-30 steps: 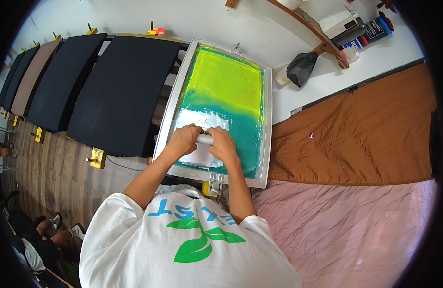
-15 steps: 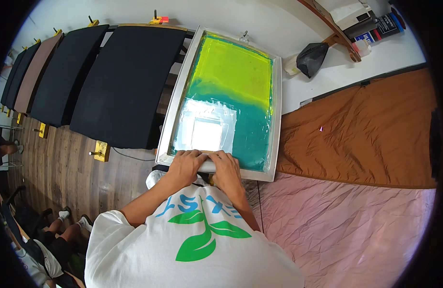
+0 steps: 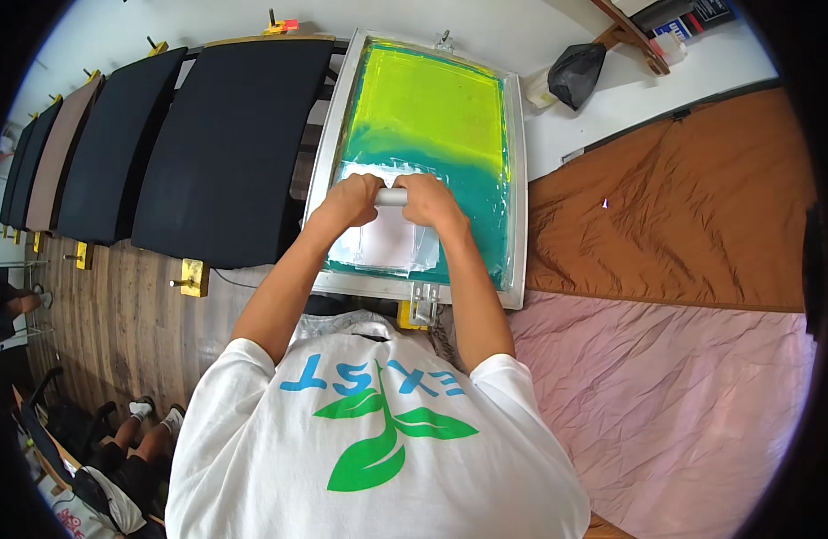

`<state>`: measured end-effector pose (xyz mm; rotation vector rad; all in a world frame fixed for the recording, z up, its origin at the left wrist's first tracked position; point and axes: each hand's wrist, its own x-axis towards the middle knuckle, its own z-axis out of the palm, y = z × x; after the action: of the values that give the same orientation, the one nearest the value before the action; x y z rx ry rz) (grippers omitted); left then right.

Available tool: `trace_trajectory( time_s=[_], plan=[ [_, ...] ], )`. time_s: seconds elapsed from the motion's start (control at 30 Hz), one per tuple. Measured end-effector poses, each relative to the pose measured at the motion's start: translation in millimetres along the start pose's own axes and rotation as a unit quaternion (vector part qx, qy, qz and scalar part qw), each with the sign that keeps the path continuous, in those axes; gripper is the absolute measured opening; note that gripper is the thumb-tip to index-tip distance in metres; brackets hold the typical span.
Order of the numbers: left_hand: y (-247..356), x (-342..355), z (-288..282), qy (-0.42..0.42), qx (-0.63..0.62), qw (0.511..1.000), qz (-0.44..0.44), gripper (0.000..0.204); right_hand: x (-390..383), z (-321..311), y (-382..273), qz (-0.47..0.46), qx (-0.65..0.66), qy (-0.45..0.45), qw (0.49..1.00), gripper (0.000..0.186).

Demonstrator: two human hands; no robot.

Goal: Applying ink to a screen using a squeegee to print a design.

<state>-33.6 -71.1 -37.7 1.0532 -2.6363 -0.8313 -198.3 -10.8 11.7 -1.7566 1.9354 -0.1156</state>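
My left hand and my right hand are closed around a squeegee, whose pale grey, rounded handle shows between them. They hold it across a framed printing screen, over a smear of white ink. The screen is yellow-green at its far end and teal nearer me. Below the squeegee, a pale square area shows in the mesh, edged with white ink. My fingertips and the squeegee's blade are hidden from above.
Several padded black boards and one brown board stand in a row on the left. Brown fabric and pink fabric spread on the right. A metal clamp sits at the screen's near edge. A seated person's legs show lower left.
Both hands have moved away from me with the squeegee, from the screen's near edge to around its middle. My arms are straighter, and the near clamp has come into view.
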Motion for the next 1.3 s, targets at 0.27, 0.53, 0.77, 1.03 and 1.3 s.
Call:
trace_trajectory(
  time_s=[0.27,0.53,0.77,1.03,1.3],
  plan=[
    [5.7,-1.2,-1.4,-0.046,0.053,0.997,-0.018,0.032,-2.3,8.6,-0.6,0.042,0.000,-0.004,0.999,0.041],
    [17.5,-20.8,2.4,-0.003,0.017,1.000,-0.019,0.039,-19.3,25.7,-0.8,0.036,-0.010,0.040,0.998,0.040],
    [24.9,-44.3,11.4,0.040,0.005,0.999,-0.005,0.039,-43.9,30.9,-13.5,0.063,-0.014,0.046,0.997,0.043],
    [37.2,-73.7,17.9,0.055,-0.007,0.998,0.011,0.029,-75.7,41.4,-18.9,0.046,-0.007,0.065,0.997,0.040],
    [48.2,-106.3,25.6,0.050,-0.018,0.998,0.016,0.033,-106.6,59.3,-23.8,0.043,-0.008,0.070,0.997,0.039]
  ],
)
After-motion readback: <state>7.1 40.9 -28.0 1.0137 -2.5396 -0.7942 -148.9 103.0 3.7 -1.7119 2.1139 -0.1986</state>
